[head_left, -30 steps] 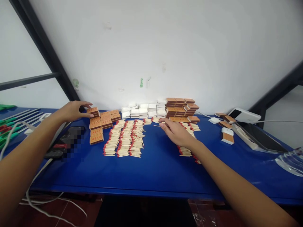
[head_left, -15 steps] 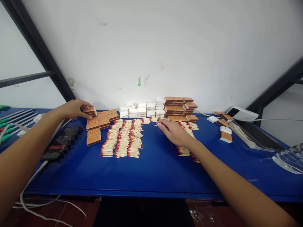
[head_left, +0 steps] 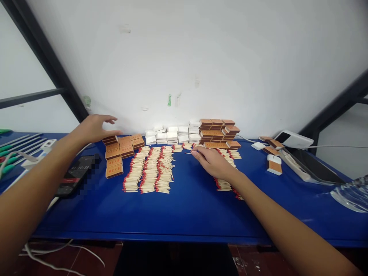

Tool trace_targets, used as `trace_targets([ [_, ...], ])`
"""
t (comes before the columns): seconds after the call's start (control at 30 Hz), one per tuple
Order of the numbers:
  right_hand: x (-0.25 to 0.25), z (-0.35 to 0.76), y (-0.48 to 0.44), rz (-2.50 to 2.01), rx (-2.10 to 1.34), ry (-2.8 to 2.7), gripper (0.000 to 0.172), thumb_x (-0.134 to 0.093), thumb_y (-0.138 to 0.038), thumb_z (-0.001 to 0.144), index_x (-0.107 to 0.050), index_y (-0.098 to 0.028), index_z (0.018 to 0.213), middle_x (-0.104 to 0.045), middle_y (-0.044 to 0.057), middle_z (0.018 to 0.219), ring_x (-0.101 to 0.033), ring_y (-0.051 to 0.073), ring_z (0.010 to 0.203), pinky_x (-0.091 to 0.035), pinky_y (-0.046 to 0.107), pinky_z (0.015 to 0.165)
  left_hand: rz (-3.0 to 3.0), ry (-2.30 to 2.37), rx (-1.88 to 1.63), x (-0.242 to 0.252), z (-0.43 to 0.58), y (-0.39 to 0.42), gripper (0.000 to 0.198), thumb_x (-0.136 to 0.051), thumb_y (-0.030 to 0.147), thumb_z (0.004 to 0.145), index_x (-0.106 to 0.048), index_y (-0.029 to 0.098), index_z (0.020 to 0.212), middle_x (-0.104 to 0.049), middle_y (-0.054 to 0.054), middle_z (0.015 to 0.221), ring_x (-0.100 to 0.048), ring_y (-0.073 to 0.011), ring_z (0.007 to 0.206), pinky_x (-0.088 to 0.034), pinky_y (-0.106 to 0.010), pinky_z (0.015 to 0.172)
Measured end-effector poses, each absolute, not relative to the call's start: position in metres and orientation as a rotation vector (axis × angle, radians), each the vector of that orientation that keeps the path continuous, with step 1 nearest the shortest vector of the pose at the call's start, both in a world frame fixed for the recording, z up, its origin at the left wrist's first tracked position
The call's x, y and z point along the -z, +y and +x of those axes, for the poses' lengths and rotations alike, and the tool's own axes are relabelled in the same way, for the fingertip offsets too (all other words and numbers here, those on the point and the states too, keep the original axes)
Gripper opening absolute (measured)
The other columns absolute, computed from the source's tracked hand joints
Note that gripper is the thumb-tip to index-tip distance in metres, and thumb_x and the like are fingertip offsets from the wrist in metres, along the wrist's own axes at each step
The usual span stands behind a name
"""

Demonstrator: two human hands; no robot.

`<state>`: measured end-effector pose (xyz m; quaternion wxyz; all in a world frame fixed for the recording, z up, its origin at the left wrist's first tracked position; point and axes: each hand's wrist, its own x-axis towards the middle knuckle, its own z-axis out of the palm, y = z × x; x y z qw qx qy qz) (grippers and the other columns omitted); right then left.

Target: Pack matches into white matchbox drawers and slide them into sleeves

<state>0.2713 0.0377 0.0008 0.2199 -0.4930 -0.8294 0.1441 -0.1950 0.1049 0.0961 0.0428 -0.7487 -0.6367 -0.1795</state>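
My left hand (head_left: 99, 127) hovers with fingers apart and nothing in them, just above the left group of orange matchboxes (head_left: 114, 170). My right hand (head_left: 211, 159) is closed, thumb against fingers, with the end of a match (head_left: 188, 153) poking out to the left. Beneath and behind that hand lie rows of red-tipped matches (head_left: 223, 184), partly hidden by it and the forearm. More long rows of matches (head_left: 148, 172) spread over the table between my hands. White matchbox trays (head_left: 172, 135) are stacked against the wall, beside a taller stack of orange matchboxes (head_left: 211, 135).
A phone (head_left: 76, 178) and green-handled tools (head_left: 21, 147) lie at the left. On the right are a white device (head_left: 294, 138), loose matchbox parts (head_left: 274, 166), and a dark panel in plastic (head_left: 314, 165). The blue table (head_left: 184, 214) meets the wall behind.
My left hand has let go of the matchbox on the left group and lifted, its fingers spreading rightward. My right hand stays in place with the match.
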Motion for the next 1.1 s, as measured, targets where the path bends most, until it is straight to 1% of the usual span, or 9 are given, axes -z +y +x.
trace_targets([
  [0.03,-0.001,0.271,0.037,-1.365,-0.398,-2.293,0.042,-0.033,-0.054,0.116,-0.061,-0.025,0.107,-0.078,0.01,0.105,-0.07,0.028,0.094,-0.045,0.037,0.08,-2.314,-1.796,0.579,-0.097,-0.181,0.105,0.073,-0.067,0.075,0.088,-0.077,0.017,0.13,-0.08,-0.013,0.129,-0.07,-0.034,0.118,-0.049,-0.046,0.111],
  [0.1,-0.002,0.271,0.037,-1.359,-0.394,-2.287,0.041,-0.033,-0.054,0.116,-0.06,-0.025,0.105,-0.077,0.009,0.102,-0.069,0.028,0.091,-0.044,0.036,0.079,-2.39,-1.546,0.624,-0.095,-0.148,0.108,0.056,-0.058,0.066,0.098,-0.08,0.02,0.122,-0.08,-0.011,0.125,-0.067,-0.0329,0.122,-0.047,-0.047,0.115],
  [0.23,-0.003,0.273,0.039,-1.341,-0.362,-2.275,0.039,-0.037,-0.052,0.115,-0.061,-0.025,0.101,-0.074,0.007,0.093,-0.066,0.026,0.084,-0.041,0.035,0.075,-2.594,-1.294,0.38,-0.077,-0.082,0.127,0.033,-0.063,0.045,0.101,-0.082,0.022,0.115,-0.078,-0.012,0.12,-0.064,-0.0336,0.124,-0.049,-0.047,0.109],
  [0.3,-0.003,0.274,0.04,-1.337,-0.365,-2.259,0.038,-0.038,-0.051,0.115,-0.061,-0.025,0.101,-0.072,0.006,0.088,-0.065,0.025,0.082,-0.041,0.034,0.075,-2.577,-1.306,0.221,-0.067,-0.062,0.138,0.028,-0.065,0.041,0.101,-0.084,0.023,0.113,-0.076,-0.013,0.118,-0.063,-0.0337,0.122,-0.049,-0.047,0.105],
  [0.37,-0.004,0.275,0.041,-1.333,-0.38,-2.245,0.038,-0.038,-0.051,0.115,-0.063,-0.024,0.104,-0.072,0.005,0.086,-0.065,0.025,0.082,-0.041,0.034,0.075,-2.572,-1.312,0.173,-0.061,-0.053,0.146,0.023,-0.069,0.041,0.1,-0.084,0.024,0.108,-0.074,-0.013,0.117,-0.061,-0.0339,0.122,-0.048,-0.046,0.104],
  [0.57,-0.01,0.277,0.041,-1.34,-0.347,-2.213,0.046,-0.037,-0.054,0.116,-0.068,-0.023,0.104,-0.072,0.005,0.084,-0.064,0.024,0.077,-0.038,0.034,0.072,-2.536,-1.325,0.143,-0.064,-0.062,0.158,0.027,-0.071,0.046,0.1,-0.083,0.023,0.091,-0.069,-0.014,0.118,-0.054,-0.0367,0.126,-0.044,-0.047,0.105],
  [0.77,-0.01,0.285,0.049,-1.41,-0.293,-2.139,0.044,-0.043,-0.054,0.113,-0.073,-0.021,0.111,-0.074,0.006,0.08,-0.067,0.026,0.077,-0.038,0.034,0.069,-2.559,-1.304,0.084,-0.07,-0.065,0.161,0.028,-0.071,0.051,0.098,-0.084,0.027,0.094,-0.069,-0.012,0.121,-0.053,-0.0341,0.123,-0.043,-0.044,0.104],
  [0.93,-0.007,0.286,0.052,-1.396,-0.292,-2.158,0.043,-0.044,-0.052,0.113,-0.072,-0.021,0.1,-0.076,0.007,0.086,-0.067,0.024,0.079,-0.037,0.033,0.07,-2.59,-1.321,0.054,-0.067,-0.068,0.161,0.028,-0.074,0.05,0.096,-0.083,0.026,0.087,-0.068,-0.013,0.12,-0.053,-0.0351,0.124,-0.042,-0.045,0.105],
  [1.1,-0.007,0.285,0.052,-1.394,-0.298,-2.161,0.044,-0.044,-0.052,0.113,-0.069,-0.022,0.093,-0.076,0.007,0.087,-0.065,0.023,0.078,-0.036,0.033,0.069,-2.621,-1.357,0.045,-0.062,-0.076,0.161,0.027,-0.07,0.051,0.098,-0.085,0.028,0.094,-0.07,-0.013,0.122,-0.054,-0.0336,0.124,-0.042,-0.044,0.105],
])
